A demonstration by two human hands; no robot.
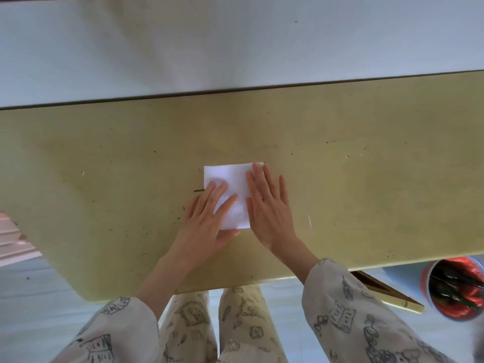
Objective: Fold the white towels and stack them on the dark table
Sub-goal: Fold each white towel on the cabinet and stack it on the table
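Observation:
A small white towel (227, 179), folded into a rough square, lies flat near the middle of the yellowish table (353, 184). My left hand (207, 221) rests flat on the towel's near-left part with straight fingers, the thumb by its near edge. My right hand (269, 208) presses flat along the towel's right edge, fingers straight and spread, pointing away from me. Part of the towel is hidden under both hands. No other towel shows in view.
The table's far edge meets a pale wall (235, 48). A red-lined bin (455, 289) stands on the floor at the lower right. Pale stacked things (13, 242) sit at the left edge. My patterned trouser legs (217, 326) show below the table's near edge.

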